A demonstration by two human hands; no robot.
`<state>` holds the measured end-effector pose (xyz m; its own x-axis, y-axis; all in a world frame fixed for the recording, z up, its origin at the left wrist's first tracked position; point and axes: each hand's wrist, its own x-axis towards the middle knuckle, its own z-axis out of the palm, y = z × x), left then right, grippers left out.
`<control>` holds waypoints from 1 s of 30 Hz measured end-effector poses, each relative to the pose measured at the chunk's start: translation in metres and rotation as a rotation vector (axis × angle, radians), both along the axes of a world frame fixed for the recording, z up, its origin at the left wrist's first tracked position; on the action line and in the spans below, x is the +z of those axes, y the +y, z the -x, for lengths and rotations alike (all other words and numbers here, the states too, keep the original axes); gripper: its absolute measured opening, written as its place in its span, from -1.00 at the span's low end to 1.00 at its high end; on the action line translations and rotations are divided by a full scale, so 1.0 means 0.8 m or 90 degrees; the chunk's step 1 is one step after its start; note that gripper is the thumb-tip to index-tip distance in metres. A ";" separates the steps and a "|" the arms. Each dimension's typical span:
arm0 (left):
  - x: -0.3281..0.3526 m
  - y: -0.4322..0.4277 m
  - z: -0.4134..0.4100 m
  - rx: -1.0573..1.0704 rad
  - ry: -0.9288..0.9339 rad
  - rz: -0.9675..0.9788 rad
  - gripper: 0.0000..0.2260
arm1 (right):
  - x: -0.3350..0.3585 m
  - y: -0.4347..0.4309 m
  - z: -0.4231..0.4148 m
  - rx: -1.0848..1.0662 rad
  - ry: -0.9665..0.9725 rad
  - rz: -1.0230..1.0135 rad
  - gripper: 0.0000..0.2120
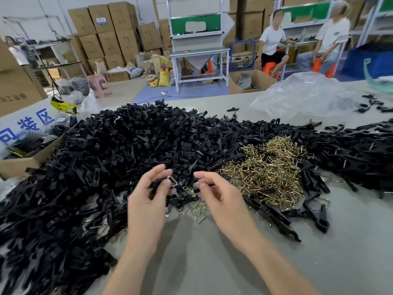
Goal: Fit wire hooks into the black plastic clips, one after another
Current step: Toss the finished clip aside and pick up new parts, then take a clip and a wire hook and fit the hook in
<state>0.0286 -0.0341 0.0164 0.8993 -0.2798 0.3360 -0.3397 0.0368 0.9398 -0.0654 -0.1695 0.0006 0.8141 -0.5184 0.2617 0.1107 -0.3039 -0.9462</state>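
Left hand (146, 201) pinching clip (154, 185), right hand's (221, 199) grip unclear, clip heap (127, 145) behind, hook pile (268, 169) beside

Bare table (202, 262) lies open on the near side; clip heap (106, 156) and hook pile (270, 167) crowd beyond.

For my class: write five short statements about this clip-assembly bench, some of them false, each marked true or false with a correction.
1. The heap of wire hooks lies to the person's right. True.
2. Those hooks are black. False: they are gold-coloured.
3. The left hand holds a black clip with a wire hook at it. True.
4. The black clips sit sorted in a blue bin. False: the black clips are heaped loose on the table.
5. A clear plastic bag lies on the table's far side. True.
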 end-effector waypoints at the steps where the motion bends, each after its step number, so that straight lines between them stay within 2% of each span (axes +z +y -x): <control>1: -0.001 -0.004 0.005 -0.037 0.004 -0.013 -0.68 | 0.001 0.001 -0.001 0.029 0.005 -0.021 -0.77; 4: -0.005 -0.011 0.017 -0.103 0.001 -0.050 -0.65 | 0.002 0.005 -0.003 0.083 0.007 -0.045 -0.76; 8: -0.006 -0.012 0.017 -0.135 0.022 -0.050 -0.65 | 0.001 0.000 -0.003 0.057 0.010 -0.064 -0.77; 12: -0.006 -0.011 0.014 -0.120 0.016 -0.039 -0.65 | -0.001 -0.004 -0.003 0.021 0.037 -0.027 -0.79; 16: -0.006 -0.010 0.017 -0.107 -0.050 -0.077 -0.62 | -0.001 0.000 -0.002 0.031 0.050 -0.039 -0.81; 19: -0.004 -0.012 0.023 -0.122 -0.086 -0.105 -0.58 | -0.003 0.001 -0.002 0.036 0.055 0.012 -0.76; 25: -0.003 -0.018 0.028 -0.126 -0.059 -0.071 -0.56 | -0.008 0.008 -0.008 0.043 0.040 0.038 -0.67; 30: -0.003 -0.016 0.019 -0.110 -0.004 -0.050 -0.62 | -0.015 0.013 -0.012 0.068 0.078 0.131 -0.43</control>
<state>0.0136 -0.0468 0.0139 0.8332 -0.4560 0.3127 -0.3409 0.0215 0.9398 -0.0560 -0.1589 -0.0110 0.8934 -0.3739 0.2491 0.0413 -0.4838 -0.8742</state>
